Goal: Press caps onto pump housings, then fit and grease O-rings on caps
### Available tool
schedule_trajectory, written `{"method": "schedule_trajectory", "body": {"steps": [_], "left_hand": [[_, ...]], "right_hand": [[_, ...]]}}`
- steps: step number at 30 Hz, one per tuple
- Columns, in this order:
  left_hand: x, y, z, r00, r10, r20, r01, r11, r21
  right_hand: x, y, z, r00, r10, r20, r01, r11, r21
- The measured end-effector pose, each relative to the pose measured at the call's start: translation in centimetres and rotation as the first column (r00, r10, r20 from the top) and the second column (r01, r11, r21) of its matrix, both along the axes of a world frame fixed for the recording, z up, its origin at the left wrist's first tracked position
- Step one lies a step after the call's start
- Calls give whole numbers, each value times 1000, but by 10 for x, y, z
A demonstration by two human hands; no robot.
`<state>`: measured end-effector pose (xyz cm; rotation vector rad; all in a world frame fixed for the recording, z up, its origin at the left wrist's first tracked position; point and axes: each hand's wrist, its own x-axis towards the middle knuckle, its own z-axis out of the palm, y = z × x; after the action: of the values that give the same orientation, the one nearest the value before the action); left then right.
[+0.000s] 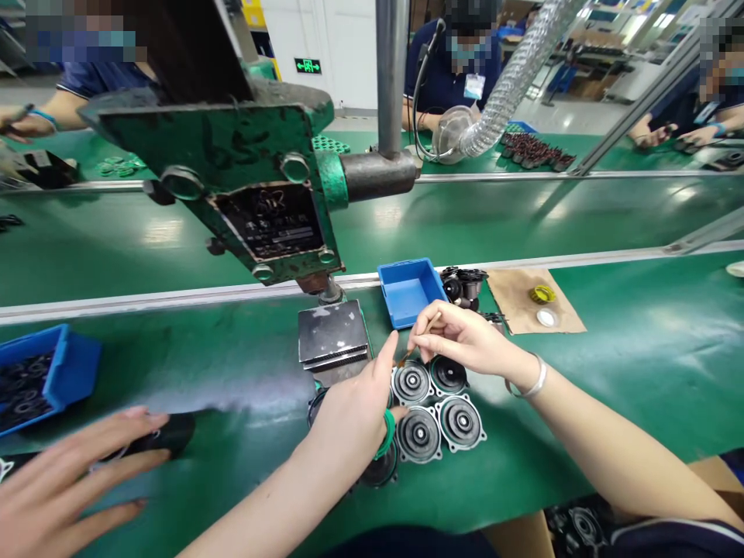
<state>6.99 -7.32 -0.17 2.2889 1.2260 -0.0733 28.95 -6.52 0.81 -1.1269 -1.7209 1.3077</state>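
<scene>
My right hand (456,337) pinches a thin brush-like stick (428,325). Its orange-brown tip points down at the rim of a round metal cover (412,381) with concentric steps. My left hand (357,407) is beside it, over the left part of the same group, with one finger stretched toward the stick's tip. A green ring (384,435) curves at the inner edge of this hand and appears held by it; the lower fingers are partly hidden. More round covers (462,422) lie flat together near both hands, and several sit partly under the left hand.
A green press (215,155) overhangs a metal block (334,333). Behind my right hand stand a blue bin (407,267), black parts (462,285) and cardboard (514,306) bearing a yellow cap (542,294). Another person's blurred hand (75,480) reaches in lower left, near a filled blue bin (75,372).
</scene>
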Motion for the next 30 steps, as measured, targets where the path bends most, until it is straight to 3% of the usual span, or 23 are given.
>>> {"method": "schedule_trajectory", "body": {"steps": [5,9,18,23,30], "left_hand": [[2,0,1,1000,9,10,-9,1000,-24],[1,0,1,1000,5,27,-5,1000,-6],[2,-1,4,999,-31,-30,33,998,61],[2,-3,5,997,-55,-54,60,994,87],[0,-3,-1,998,-61,-31,64,991,116]], "right_hand": [[1,6,0,991,52,122,-58,997,43],[1,6,5,953,3,303,-71,974,216],[2,-36,15,842,-119,526,-75,940,332],[0,-58,18,825,-147,546,-50,943,328],[-16,-66,9,904,-149,401,78,979,188]]}}
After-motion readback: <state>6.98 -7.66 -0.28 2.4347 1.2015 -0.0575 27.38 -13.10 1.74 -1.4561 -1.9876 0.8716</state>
